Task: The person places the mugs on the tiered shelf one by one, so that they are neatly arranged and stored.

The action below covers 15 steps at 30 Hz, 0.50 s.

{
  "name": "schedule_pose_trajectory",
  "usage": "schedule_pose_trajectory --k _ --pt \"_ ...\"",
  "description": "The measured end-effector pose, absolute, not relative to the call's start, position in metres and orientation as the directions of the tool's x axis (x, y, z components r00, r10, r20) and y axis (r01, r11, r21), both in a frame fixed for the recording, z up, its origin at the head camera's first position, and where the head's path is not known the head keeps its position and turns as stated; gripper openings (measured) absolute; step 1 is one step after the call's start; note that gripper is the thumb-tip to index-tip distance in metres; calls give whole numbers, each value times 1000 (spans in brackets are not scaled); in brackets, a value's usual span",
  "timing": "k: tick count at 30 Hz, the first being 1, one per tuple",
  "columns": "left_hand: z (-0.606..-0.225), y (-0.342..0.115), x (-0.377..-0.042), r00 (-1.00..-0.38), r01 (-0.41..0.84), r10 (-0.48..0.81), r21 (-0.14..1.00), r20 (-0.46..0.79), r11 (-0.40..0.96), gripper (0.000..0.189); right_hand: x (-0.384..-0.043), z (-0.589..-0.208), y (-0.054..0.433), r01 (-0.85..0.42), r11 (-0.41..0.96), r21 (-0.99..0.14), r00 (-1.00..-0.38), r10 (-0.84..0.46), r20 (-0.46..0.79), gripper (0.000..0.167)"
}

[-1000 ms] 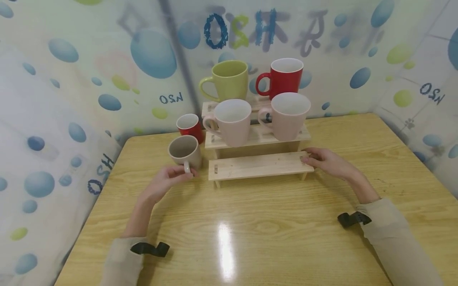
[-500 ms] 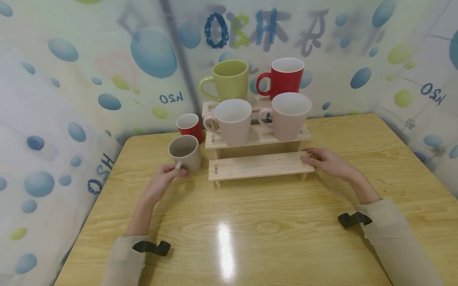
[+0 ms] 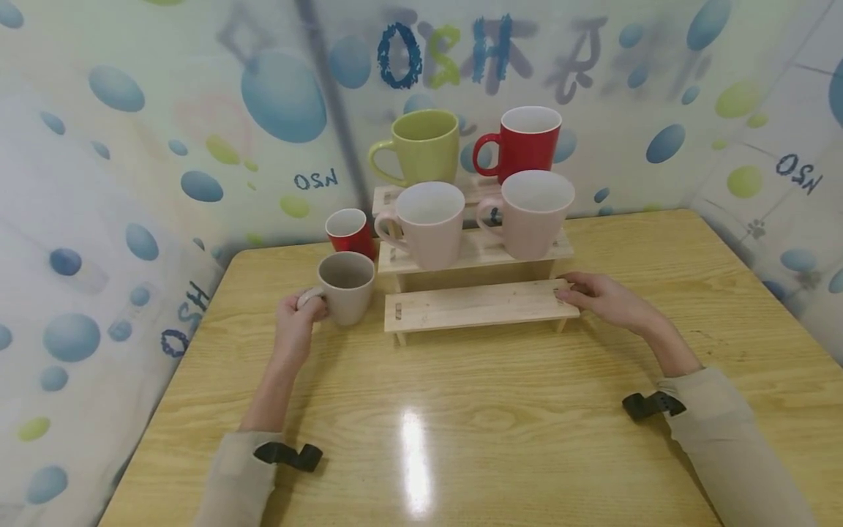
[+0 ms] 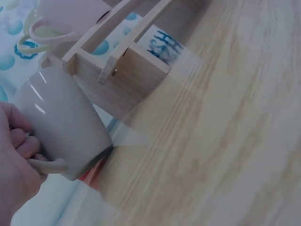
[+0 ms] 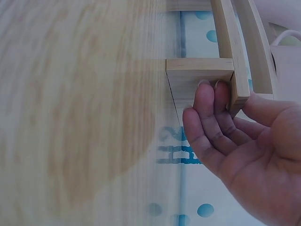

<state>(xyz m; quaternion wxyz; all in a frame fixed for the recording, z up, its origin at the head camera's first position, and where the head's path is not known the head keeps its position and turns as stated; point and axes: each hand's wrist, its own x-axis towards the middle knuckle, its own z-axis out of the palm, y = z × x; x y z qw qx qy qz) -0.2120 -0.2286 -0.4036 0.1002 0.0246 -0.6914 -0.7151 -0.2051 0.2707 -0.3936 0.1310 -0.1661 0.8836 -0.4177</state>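
By its handle, my left hand (image 3: 294,329) grips a grey-beige mug (image 3: 349,298), left of the wooden tiered rack (image 3: 474,306). The mug is upright in the head view; whether its base touches the table is unclear. In the left wrist view, curled fingers (image 4: 23,141) wrap the handle of the mug (image 4: 63,120). At the rack's right end, my right hand (image 3: 609,300) pinches the lowest shelf, with the thumb on top and the fingers underneath, as the right wrist view shows at the shelf end (image 5: 240,84).
Two pale pink mugs, left (image 3: 431,230) and right (image 3: 532,219), stand on the middle tier. A green mug (image 3: 424,150) and a red mug (image 3: 529,146) are on the top tier. Behind the grey-beige mug stands a small red cup (image 3: 350,233). A patterned curtain (image 3: 263,183) borders the wooden table (image 3: 514,439).
My left hand has swung the mug's handle from the front round to the left and now grips it. The mug has shifted slightly right. My right hand stays on the shelf end.
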Motion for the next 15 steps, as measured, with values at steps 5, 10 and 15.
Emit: schedule_pose_trajectory --k 5,10,15 --pt "-406 -222 -212 -936 200 -311 976 164 -86 36 -205 -394 271 -190 592 -784 -909 -407 -87 58" --pt "-404 -219 -210 -909 263 -368 955 197 -140 34 -206 -395 270 -182 590 -787 -911 -403 -91 56" --pt "-399 -217 -208 -882 340 -402 922 244 -186 32 -207 -396 270 -180 593 -785 -912 -400 -93 55"
